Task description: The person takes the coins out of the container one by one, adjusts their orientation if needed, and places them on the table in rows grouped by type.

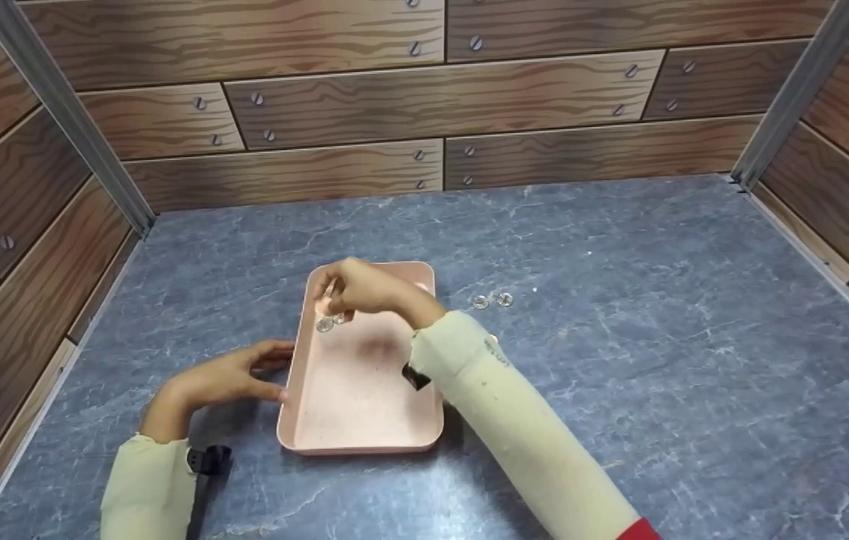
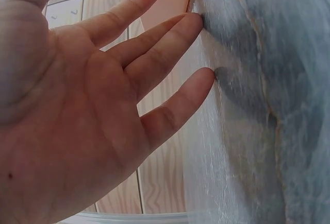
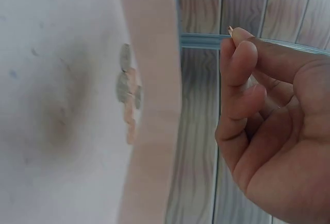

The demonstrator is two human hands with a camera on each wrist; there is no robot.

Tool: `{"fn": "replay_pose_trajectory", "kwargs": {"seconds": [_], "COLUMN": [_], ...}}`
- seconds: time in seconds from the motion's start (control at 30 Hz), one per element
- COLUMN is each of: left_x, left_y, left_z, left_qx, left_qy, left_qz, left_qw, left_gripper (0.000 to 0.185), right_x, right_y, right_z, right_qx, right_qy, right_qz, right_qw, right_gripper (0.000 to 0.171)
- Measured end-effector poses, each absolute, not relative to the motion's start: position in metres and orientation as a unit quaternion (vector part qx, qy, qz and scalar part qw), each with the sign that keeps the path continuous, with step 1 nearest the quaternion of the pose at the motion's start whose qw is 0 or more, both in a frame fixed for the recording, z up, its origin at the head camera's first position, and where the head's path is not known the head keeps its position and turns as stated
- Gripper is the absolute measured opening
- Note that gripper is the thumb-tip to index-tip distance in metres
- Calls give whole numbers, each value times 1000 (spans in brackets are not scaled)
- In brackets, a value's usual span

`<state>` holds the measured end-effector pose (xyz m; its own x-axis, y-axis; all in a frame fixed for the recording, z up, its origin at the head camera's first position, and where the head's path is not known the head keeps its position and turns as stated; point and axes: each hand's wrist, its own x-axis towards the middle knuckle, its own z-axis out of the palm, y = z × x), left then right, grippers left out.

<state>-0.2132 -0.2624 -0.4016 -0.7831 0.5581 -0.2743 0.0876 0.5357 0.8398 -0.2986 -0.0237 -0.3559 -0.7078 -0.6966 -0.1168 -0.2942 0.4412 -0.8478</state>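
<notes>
In the head view the right hand (image 1: 364,289) covers the far left corner of the pink tray (image 1: 364,420), so part of the small clear pieces (image 1: 325,324) there is hidden. Those pieces, and the two on the table (image 1: 492,301), are too small to identify. The left wrist view crops the left hand (image 2: 77,121) at its edges.

The head view looks down from above at the whole table (image 1: 619,315). Each wrist view sits close behind its hand, facing fingertips. All three share the tray (image 1: 364,390).
</notes>
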Motion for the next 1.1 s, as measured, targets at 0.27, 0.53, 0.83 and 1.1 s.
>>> {"fn": "replay_pose_trajectory", "kwargs": {"seconds": [0.27,0.53,0.83,1.1], "left_x": [-212,-213,-213,-213], "left_y": [-262,-263,-263,-262], "left_z": [-402,-401,-402,-400], "left_qx": [195,194,197,192], "left_qy": [838,839,841,847], "left_qz": [436,436,433,425], "left_qw": [263,263,257,256], "left_gripper": [81,83,83,83], "right_x": [-298,-294,-292,-291], "right_y": [-11,7,33,63], "right_z": [-347,-345,-352,-356], "right_qx": [-310,-322,-317,-315], "right_qy": [812,804,814,820], "right_qz": [-442,-444,-426,-416], "right_qw": [222,230,236,236], "right_gripper": [21,22,23,23]}}
